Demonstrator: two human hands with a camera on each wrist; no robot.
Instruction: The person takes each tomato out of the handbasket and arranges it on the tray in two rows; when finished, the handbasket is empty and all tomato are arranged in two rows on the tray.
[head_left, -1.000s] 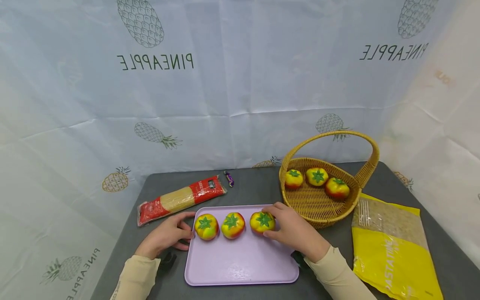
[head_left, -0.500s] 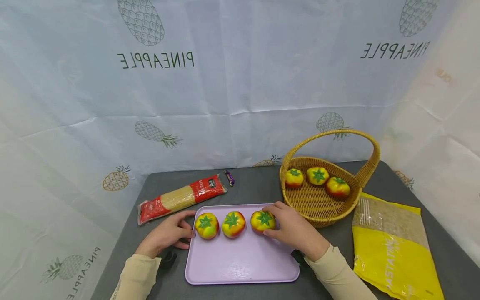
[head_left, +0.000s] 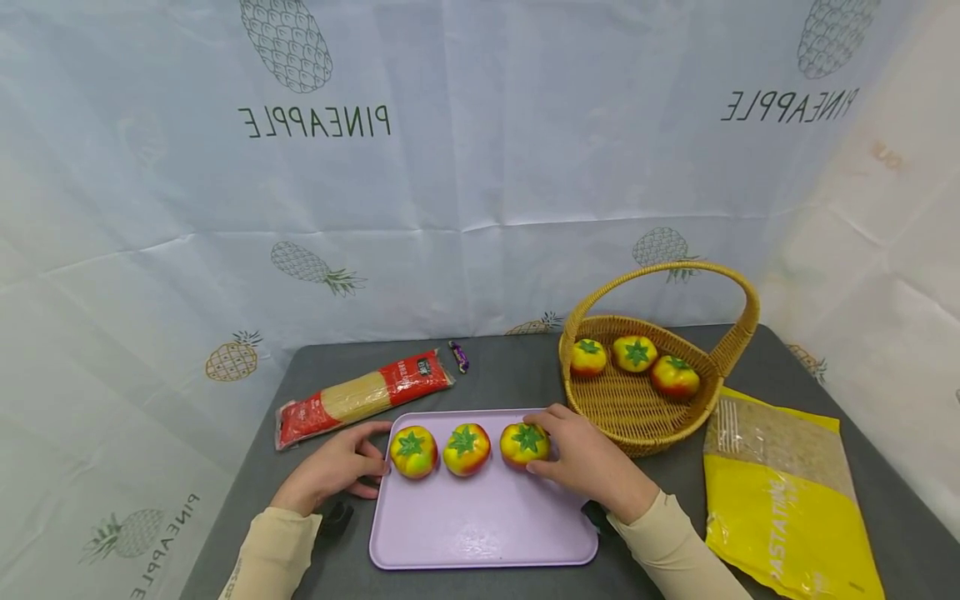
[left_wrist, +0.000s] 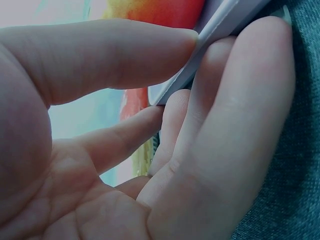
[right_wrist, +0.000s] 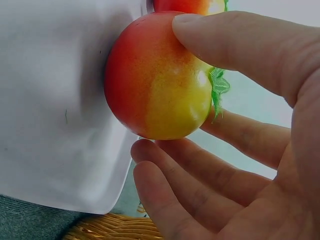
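Note:
A lilac tray [head_left: 480, 533] lies on the table with three red-and-yellow tomatoes in a row near its far edge. My right hand [head_left: 588, 462] holds the right-hand tomato [right_wrist: 160, 80], thumb on one side and fingers curled round the other; the tomato sits against the tray surface. At the tray's left edge, my left hand [head_left: 337, 468] pinches the rim, with the thumb along the top and fingers curled against its outer side and underneath, as the left wrist view shows. Beside that hand lies the left tomato [head_left: 413, 452], and the middle tomato [head_left: 467, 450] is untouched.
A wicker basket [head_left: 637, 429] with a tall handle holds three more tomatoes, behind the tray's right corner. The red noodle packet [head_left: 363, 398] and a small purple wrapped candy [head_left: 459, 357] lie behind left. At right is a yellow bag [head_left: 787, 500] of pasta.

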